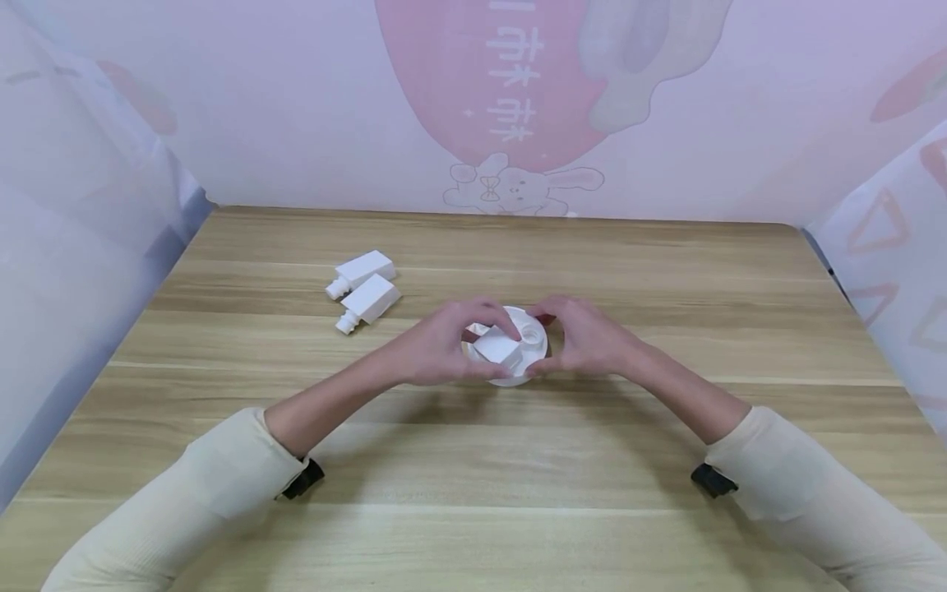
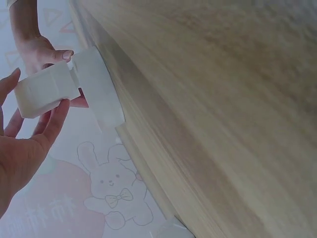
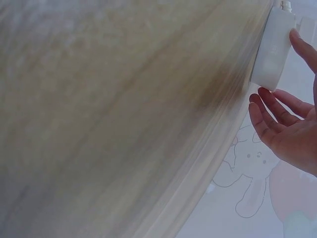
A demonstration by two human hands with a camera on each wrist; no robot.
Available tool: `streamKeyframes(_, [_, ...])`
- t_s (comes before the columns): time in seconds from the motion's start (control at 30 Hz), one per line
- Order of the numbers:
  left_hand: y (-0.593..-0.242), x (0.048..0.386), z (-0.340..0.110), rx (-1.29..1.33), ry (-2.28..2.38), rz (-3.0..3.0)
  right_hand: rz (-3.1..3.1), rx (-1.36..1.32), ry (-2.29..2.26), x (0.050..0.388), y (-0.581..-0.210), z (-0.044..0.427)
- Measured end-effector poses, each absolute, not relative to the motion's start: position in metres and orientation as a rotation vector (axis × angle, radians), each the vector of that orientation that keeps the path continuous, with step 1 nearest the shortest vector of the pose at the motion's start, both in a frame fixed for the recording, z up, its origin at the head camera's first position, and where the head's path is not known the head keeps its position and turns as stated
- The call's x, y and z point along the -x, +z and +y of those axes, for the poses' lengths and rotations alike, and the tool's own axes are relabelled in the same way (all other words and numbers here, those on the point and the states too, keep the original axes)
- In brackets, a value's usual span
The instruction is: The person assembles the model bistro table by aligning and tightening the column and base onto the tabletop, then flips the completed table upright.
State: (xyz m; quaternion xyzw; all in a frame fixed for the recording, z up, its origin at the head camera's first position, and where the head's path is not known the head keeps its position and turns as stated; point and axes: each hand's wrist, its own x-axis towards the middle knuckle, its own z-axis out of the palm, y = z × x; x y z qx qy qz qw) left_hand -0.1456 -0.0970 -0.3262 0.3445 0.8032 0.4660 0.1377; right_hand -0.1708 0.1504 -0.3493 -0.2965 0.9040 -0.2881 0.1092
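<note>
While hands [image 1: 446, 347] hold white boxy block [image 2: 47, 90] and round base [image 2: 100, 89], wood-grain table [image 1: 488, 469]

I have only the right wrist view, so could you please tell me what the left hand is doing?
Observer: The left hand pinches a white block at the top of the round base.
Operator: Thank you. Are any similar pieces lying on the table?
Observer: Yes, two loose blocks lie close together on the table, left of the base in the head view.
Operator: And what shows on the base's top, please?
Observer: A raised ring shows beside the pinched block.
</note>
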Motion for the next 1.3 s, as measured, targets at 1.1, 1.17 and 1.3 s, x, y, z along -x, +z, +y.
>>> streamKeyframes(1.1, [-0.325,0.160,-0.101,-0.815,1.406,2.283,2.658,0.881,-0.855,0.174,-0.351,0.150])
streamKeyframes(1.17, [-0.326,0.159,-0.099,-0.737,1.471,2.272,2.658,0.885,-0.857,0.174,-0.352,0.151])
streamKeyframes(1.3, [-0.326,0.157,-0.097,-0.653,1.565,2.244,2.657,0.894,-0.858,0.174,-0.352,0.151])
